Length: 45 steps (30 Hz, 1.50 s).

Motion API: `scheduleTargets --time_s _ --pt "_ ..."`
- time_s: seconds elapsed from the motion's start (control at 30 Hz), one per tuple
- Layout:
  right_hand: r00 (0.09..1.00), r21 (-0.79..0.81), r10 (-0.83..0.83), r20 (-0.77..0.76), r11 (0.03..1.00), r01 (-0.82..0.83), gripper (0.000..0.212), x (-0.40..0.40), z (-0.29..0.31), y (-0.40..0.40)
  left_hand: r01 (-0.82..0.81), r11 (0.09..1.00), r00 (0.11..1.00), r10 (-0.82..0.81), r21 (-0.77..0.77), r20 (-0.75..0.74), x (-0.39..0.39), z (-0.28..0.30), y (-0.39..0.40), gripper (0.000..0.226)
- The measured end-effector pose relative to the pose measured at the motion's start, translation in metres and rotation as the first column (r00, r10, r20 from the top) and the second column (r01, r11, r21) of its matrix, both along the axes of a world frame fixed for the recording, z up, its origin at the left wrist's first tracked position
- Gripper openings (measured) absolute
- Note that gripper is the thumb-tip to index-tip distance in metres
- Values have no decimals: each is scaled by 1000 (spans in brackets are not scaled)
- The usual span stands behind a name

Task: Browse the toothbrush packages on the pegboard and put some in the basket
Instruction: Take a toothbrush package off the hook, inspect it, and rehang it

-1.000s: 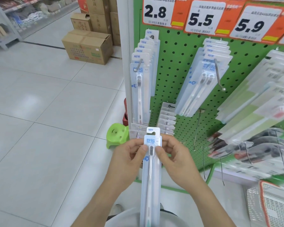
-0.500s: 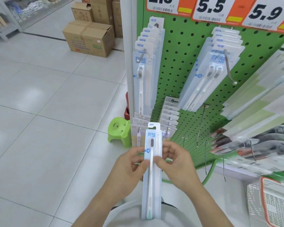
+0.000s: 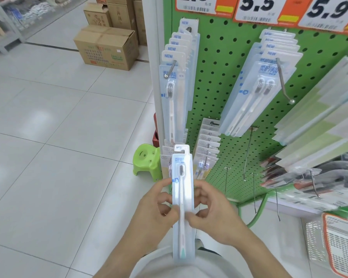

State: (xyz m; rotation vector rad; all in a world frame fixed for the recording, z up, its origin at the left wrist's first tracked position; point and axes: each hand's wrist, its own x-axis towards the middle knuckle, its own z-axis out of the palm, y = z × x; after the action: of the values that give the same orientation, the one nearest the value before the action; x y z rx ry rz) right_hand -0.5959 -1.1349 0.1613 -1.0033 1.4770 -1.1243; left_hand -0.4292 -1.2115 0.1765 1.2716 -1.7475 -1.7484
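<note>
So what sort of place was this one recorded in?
Most likely a shop aisle. A green pegboard carries hanging toothbrush packages under price tags, cardboard boxes stand on the tiled floor, and a shopping basket sits at lower right.

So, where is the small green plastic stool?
The small green plastic stool stands on the white tiled floor, just left of the green pegboard.

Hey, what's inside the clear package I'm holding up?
The package holds one white toothbrush with dark bristles and a green tip. The left hand and right hand cover part of its edges.
</note>
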Motion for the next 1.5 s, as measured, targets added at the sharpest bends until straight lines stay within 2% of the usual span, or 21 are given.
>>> scheduleTargets --time_s 0.1,0.2,0.33,0.47,0.57,0.73,1.0,1.13,1.23,1.37,1.5 --pt "988 -69 -136 76 988 141 48 6 -2 0 -15 1000 1000 16 10 -8 0 3 -2 36" --pt "960 -118 -243 140 958 260 39 6 0 0 91 995 996 -91 51 2 2 3 -2 15" --pt "914 -121 -348 211 918 378 41 -1 2 -6 133 991 991 -134 26 28 2 0 0 20" --pt "937 -82 -285 202 948 306 25 -4 7 -7 69 998 998 -69 -10 -11 -4 1 0 19" --pt "924 -82 -337 182 931 356 22 -5 10 -7 82 997 997 -82 3 -12 -4 1 0 19" --pt "874 -111 -447 189 875 472 32 -7 9 -6 126 974 990 -110 188 -91 -2 2 2 23" --pt "949 -87 -288 128 950 300 59 -13 16 4 65 976 993 -41 209 -115 -3 -4 10 22" --pt "930 -70 -332 157 936 346 51 -11 18 5 70 976 985 -35 207 -169 -3 -2 13 21" --pt "915 -46 -357 187 927 371 46 -11 17 5 125 977 978 -92 171 -187 -2 1 13 21" --pt "917 -56 -362 168 925 375 29 -14 21 4 187 971 978 -169 146 -124 1 0 10 10" --pt "897 -47 -412 159 904 424 19 -17 20 0 268 954 963 -260 136 -74 2 2 10 12"
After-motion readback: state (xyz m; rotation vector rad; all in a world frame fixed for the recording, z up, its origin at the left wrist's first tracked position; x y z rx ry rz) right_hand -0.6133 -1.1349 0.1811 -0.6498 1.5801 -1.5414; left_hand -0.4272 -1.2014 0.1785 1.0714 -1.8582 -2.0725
